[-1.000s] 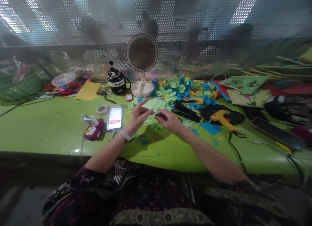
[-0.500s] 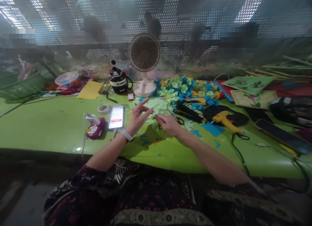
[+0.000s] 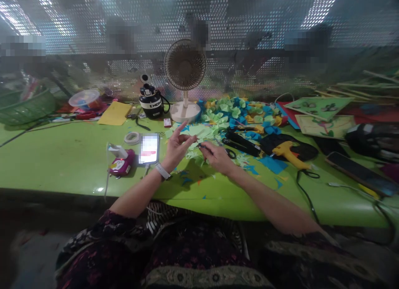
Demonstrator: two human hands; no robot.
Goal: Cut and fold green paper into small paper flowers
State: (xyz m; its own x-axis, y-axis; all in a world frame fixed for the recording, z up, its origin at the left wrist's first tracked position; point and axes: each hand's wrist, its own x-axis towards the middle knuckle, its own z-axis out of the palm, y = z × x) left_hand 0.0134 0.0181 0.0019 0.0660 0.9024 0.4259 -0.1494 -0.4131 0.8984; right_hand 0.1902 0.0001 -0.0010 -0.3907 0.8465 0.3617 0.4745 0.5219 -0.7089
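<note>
The left hand (image 3: 176, 148) is hovering over the green counter (image 3: 62, 156), thumb and a middle finger pinching a small light-green paper piece (image 3: 190, 144) while the index finger is pointing up and away. The right hand (image 3: 216, 156) is curling around a thin dark tool (image 3: 203, 146), whose tip is meeting the paper piece between the two hands; what kind of tool it is cannot be told. Both hands are working just above a scatter of green paper scraps (image 3: 199, 133), near the counter's middle. A lit phone (image 3: 149, 149) is lying just left of the left hand, with a pink gadget (image 3: 121, 164) and a tape roll (image 3: 132, 138) beside it. A fan (image 3: 185, 73) is standing behind the hands, next to a black mug (image 3: 150, 104). To the right, a heap of paper flowers (image 3: 240, 112) is lying behind a yellow glue gun (image 3: 288, 153).
</note>
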